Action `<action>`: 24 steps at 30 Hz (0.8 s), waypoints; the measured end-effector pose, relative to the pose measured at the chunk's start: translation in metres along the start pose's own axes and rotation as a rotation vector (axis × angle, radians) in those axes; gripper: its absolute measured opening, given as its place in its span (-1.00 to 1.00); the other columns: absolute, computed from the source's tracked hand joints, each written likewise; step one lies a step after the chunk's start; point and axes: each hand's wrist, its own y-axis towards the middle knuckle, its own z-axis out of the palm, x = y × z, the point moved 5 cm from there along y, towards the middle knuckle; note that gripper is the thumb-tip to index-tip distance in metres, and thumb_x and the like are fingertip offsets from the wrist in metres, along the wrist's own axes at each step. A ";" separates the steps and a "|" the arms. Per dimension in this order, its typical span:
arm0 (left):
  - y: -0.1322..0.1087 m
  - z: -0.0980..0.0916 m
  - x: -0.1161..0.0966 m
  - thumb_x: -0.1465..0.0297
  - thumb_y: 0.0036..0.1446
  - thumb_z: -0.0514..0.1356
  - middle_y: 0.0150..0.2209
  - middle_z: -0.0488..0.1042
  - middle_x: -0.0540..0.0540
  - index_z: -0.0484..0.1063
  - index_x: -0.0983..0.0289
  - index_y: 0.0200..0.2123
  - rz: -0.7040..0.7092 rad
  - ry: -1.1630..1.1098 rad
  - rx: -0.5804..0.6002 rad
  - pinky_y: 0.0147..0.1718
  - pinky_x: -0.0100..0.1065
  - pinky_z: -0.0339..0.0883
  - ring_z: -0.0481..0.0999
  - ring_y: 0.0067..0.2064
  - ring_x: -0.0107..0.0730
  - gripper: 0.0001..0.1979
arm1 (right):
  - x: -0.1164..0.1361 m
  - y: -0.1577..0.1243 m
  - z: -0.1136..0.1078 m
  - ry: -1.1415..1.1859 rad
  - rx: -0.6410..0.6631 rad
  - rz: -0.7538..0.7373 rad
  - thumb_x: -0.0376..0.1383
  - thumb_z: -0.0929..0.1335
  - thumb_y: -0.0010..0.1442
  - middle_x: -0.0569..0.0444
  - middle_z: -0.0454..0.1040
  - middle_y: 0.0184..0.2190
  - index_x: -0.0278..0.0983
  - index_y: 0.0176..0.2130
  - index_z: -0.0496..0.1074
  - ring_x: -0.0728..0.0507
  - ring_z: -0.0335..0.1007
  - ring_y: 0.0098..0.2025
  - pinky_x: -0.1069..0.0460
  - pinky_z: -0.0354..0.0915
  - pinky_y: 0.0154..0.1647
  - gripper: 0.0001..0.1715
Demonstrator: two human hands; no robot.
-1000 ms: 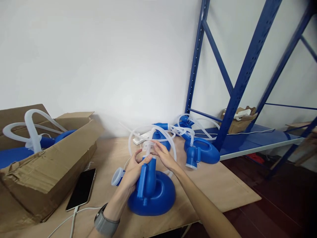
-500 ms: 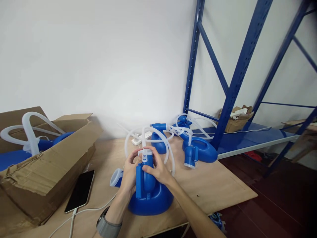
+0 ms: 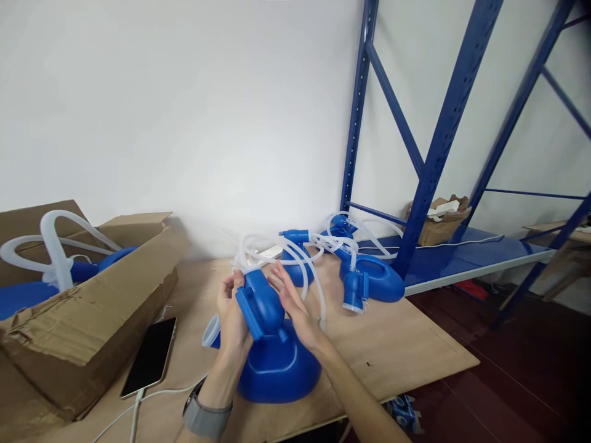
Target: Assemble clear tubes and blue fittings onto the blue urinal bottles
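Observation:
My left hand (image 3: 234, 317) is closed around a blue urinal head (image 3: 263, 301), a rounded plastic funnel with a flat side handle. The head tilts to the left, its upper end joined to a clear hose (image 3: 249, 246). Spread beside its right side is my right hand (image 3: 295, 307), fingers stretched and not gripping; whether they touch it I cannot tell. Under the head sits a big blue urinal bottle (image 3: 279, 375) on the table. Partly hidden behind my left wrist is another blue piece with a whitish lid (image 3: 211, 332).
More blue urinal bottles (image 3: 378, 280) with hoses stand at the back right of the wooden table (image 3: 392, 351). A cardboard box (image 3: 92, 332) holding similar parts is at the left, beside a phone (image 3: 150, 357) on a cable. Blue shelving (image 3: 438, 147) rises at the right.
The urinal head has tipped to the left and turned, and its whitish cap strap no longer shows. My right hand has loosened from it, with the fingers straightened.

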 end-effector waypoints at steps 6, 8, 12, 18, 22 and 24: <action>-0.010 0.009 -0.005 -0.15 0.16 0.27 -0.23 0.50 -0.02 0.38 0.13 -0.17 0.195 0.185 0.088 -0.25 -0.41 0.41 0.53 -0.22 -0.35 -0.52 | 0.011 -0.032 -0.008 -0.349 -0.137 -0.162 -0.04 0.57 0.13 -0.02 0.24 0.42 -0.02 0.41 0.22 -0.36 0.11 0.46 -0.27 0.06 0.48 -0.01; -0.011 0.011 -0.006 -0.11 0.26 0.20 -0.17 0.51 0.02 0.43 0.12 -0.19 0.209 0.276 0.219 -0.10 -0.37 0.41 0.54 -0.08 -0.26 -0.58 | 0.013 -0.032 -0.019 -0.414 -0.217 -0.191 -0.11 0.56 0.15 -0.05 0.39 0.31 -0.05 0.33 0.34 -0.37 0.30 0.35 -0.28 0.18 0.42 -0.17; -0.006 0.010 -0.018 -0.01 0.27 0.23 -0.24 0.52 0.02 0.47 0.13 -0.25 0.275 0.446 0.406 -0.09 -0.33 0.39 0.54 -0.12 -0.20 -0.67 | 0.022 -0.031 -0.038 -0.449 -0.158 -0.207 -0.14 0.57 0.11 -0.06 0.45 0.25 -0.06 0.30 0.39 -0.40 0.40 0.25 -0.29 0.33 0.31 -0.19; 0.000 0.011 -0.043 0.10 0.28 0.23 -0.05 0.52 0.18 0.51 0.16 0.03 0.611 0.852 0.585 -0.03 -0.15 0.41 0.55 -0.03 -0.07 -0.64 | 0.034 -0.040 -0.054 -0.487 -0.155 -0.212 -0.16 0.54 0.13 -0.06 0.47 0.22 -0.07 0.29 0.40 -0.39 0.45 0.19 -0.24 0.45 0.17 -0.23; -0.002 0.022 -0.045 0.01 0.17 0.34 0.28 0.39 0.26 0.50 0.10 0.19 0.940 1.083 0.836 0.40 0.21 -0.16 0.28 0.34 0.20 -0.43 | 0.037 -0.042 -0.060 -0.556 -0.108 -0.233 -0.15 0.55 0.10 -0.08 0.51 0.18 -0.09 0.25 0.44 -0.40 0.47 0.17 -0.27 0.42 0.19 -0.26; 0.003 0.026 -0.037 -0.05 0.13 0.34 0.26 0.46 0.26 0.53 0.14 0.14 0.914 1.078 0.969 0.44 0.19 -0.35 0.29 0.36 0.19 -0.41 | 0.037 -0.041 -0.062 -0.571 -0.061 -0.245 -0.13 0.57 0.08 -0.08 0.53 0.16 -0.12 0.23 0.46 -0.41 0.48 0.16 -0.28 0.39 0.22 -0.25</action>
